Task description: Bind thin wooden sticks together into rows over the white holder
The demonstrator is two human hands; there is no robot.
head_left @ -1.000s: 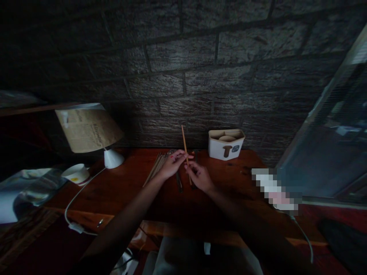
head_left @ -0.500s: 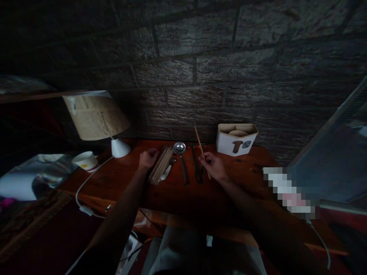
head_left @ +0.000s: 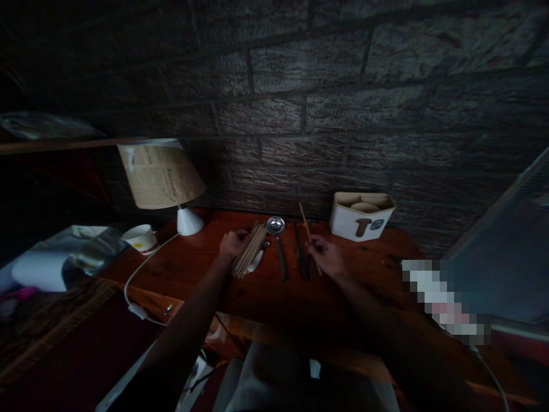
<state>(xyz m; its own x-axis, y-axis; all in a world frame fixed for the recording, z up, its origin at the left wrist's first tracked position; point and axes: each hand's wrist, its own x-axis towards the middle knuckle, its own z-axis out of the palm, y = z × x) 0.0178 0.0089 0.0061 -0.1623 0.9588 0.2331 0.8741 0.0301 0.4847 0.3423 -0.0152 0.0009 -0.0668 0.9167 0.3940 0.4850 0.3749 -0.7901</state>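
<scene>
My left hand point(head_left: 233, 244) rests against the left side of a bundle of wooden chopsticks point(head_left: 250, 252) lying on the desk, its fingers loosely bent and not wrapped round them. Between finger and thumb, my right hand point(head_left: 328, 256) holds one chopstick point(head_left: 304, 217), tilted with its upper end toward the wall. Just right of the bundle lies a small white-handled utensil point(head_left: 256, 262), partly covered by the sticks. A slotted metal spoon point(head_left: 277, 226) comes beside it. Dark long utensils point(head_left: 299, 249), too dim to name, lie near my right hand.
A white divided utensil holder point(head_left: 362, 220) stands at the back right by the brick wall point(head_left: 274, 114). To the left are a lamp point(head_left: 165, 177), its cable and a paper cup point(head_left: 140, 239). A blurred-out object point(head_left: 441, 300) lies on the right of the wooden desk point(head_left: 266, 297).
The view has shifted a little left. My left hand has moved right, up against the chopstick bundle. My right hand still holds the single chopstick, slightly lower.
</scene>
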